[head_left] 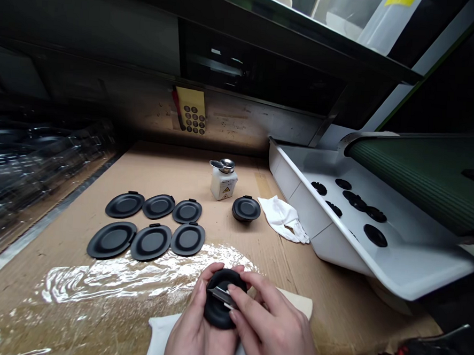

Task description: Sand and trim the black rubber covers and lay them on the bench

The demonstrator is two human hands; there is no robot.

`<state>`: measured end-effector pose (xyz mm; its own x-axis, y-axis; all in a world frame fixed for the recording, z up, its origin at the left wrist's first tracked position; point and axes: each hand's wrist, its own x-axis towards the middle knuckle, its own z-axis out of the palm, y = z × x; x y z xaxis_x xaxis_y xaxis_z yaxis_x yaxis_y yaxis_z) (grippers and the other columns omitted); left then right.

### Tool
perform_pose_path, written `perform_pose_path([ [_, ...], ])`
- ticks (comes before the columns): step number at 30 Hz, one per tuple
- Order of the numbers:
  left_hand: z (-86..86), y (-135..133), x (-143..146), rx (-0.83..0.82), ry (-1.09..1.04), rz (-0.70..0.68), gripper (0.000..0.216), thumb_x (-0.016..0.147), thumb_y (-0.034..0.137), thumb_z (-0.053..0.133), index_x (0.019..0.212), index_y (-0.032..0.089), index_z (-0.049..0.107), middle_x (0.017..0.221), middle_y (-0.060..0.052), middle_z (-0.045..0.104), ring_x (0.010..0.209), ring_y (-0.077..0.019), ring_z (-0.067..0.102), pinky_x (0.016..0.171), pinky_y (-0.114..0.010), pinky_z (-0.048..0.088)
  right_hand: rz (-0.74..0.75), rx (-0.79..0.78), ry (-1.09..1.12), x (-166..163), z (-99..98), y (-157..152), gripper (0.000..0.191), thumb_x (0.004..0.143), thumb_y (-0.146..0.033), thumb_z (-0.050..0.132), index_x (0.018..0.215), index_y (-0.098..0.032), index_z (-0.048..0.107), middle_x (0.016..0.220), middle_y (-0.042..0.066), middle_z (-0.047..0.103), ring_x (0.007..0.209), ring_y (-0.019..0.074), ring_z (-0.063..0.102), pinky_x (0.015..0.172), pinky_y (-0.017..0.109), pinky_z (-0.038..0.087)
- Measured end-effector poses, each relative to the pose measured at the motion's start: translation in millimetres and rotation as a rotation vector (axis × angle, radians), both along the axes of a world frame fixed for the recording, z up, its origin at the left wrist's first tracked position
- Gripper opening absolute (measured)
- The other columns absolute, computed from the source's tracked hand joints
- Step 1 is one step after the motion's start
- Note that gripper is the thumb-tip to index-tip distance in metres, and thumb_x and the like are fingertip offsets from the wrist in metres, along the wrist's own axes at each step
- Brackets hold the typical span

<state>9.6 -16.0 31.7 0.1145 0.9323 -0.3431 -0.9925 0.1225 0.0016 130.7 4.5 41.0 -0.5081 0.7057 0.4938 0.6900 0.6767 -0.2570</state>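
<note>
My left hand (190, 327) cups a round black plastic lid (217, 320) from below, its fingers closed around the rim. In my right hand (276, 322) a small flat metal blade (222, 296) is pinched between thumb and fingers and lies across the lid's face. Whether its edge touches the plastic I cannot tell. White cloth (159, 336) shows under my hands. Beyond them, several similar black lids (150, 242) lie in two rows on the cardboard, each with a small tab at its edge. A short stack of black lids (246, 207) sits farther right.
A white dispenser bottle (223, 184) with a metal top stands behind the lids. White gloves (280, 217) lie beside a big white bin (325, 239) holding several black parts (375, 235). A green conveyor belt (405, 180) slopes into the bin. Clear plastic trays (41, 160) stand at left.
</note>
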Motion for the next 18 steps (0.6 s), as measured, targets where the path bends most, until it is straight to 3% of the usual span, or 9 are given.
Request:
perform_pose_path([
  [7, 1.0, -1.0, 2.1, -0.077, 0.123, 0.026, 0.028, 0.088, 0.020, 0.036, 0.094, 0.017, 0.064, 0.099, -0.013, 0.069, 0.102, -0.0228, 0.059, 0.092, -0.038, 0.041, -0.006, -0.066, 0.044, 5.4, 4.1, -1.1, 0.027, 0.085, -0.023, 0.049, 0.110, -0.027, 0.058, 0.112, 0.003, 0.060, 0.090, 0.0150, 0.062, 0.073, 0.022, 0.054],
  [10, 5.8, -1.3, 4.2, -0.118, 0.304, 0.033, 0.022, 0.087, 0.024, 0.039, 0.099, 0.020, 0.057, 0.102, -0.015, 0.068, 0.093, -0.0272, 0.064, 0.079, -0.041, 0.048, -0.171, -0.059, 0.030, 25.2, 3.6, 12.9, 0.025, 0.087, -0.026, 0.045, 0.108, -0.027, 0.059, 0.106, 0.002, 0.063, 0.090, 0.0163, 0.062, 0.073, 0.025, 0.053],
  [14, 15.5, -0.2, 7.8, -0.151, 0.488, 0.008, 0.021, 0.087, 0.029, 0.041, 0.101, 0.020, 0.052, 0.096, -0.015, 0.070, 0.082, -0.0271, 0.067, 0.065, -0.036, 0.052, -0.427, -0.068, -0.123, 55.5, -0.7, 41.6, 0.023, 0.087, -0.026, 0.044, 0.102, -0.025, 0.062, 0.104, 0.003, 0.063, 0.090, 0.0216, 0.061, 0.067, 0.032, 0.053],
  [16, 18.0, 0.0, 9.0, -0.145, 0.527, -0.028, 0.024, 0.087, 0.034, 0.040, 0.100, 0.019, 0.052, 0.091, -0.015, 0.071, 0.078, -0.0262, 0.068, 0.061, -0.035, 0.052, -0.419, -0.089, -0.101, 58.8, 2.1, 48.2, 0.024, 0.087, -0.024, 0.044, 0.104, -0.022, 0.061, 0.107, 0.005, 0.062, 0.096, 0.0233, 0.057, 0.077, 0.036, 0.050],
  [18, 17.7, -1.1, 9.5, -0.117, 0.540, -0.083, 0.030, 0.086, 0.043, 0.038, 0.098, 0.019, 0.054, 0.087, -0.015, 0.072, 0.073, -0.0260, 0.068, 0.056, -0.034, 0.051, -0.277, -0.157, 0.005, 49.8, 10.5, 46.1, 0.025, 0.086, -0.023, 0.046, 0.108, -0.021, 0.059, 0.108, 0.006, 0.061, 0.101, 0.0215, 0.054, 0.087, 0.035, 0.046],
])
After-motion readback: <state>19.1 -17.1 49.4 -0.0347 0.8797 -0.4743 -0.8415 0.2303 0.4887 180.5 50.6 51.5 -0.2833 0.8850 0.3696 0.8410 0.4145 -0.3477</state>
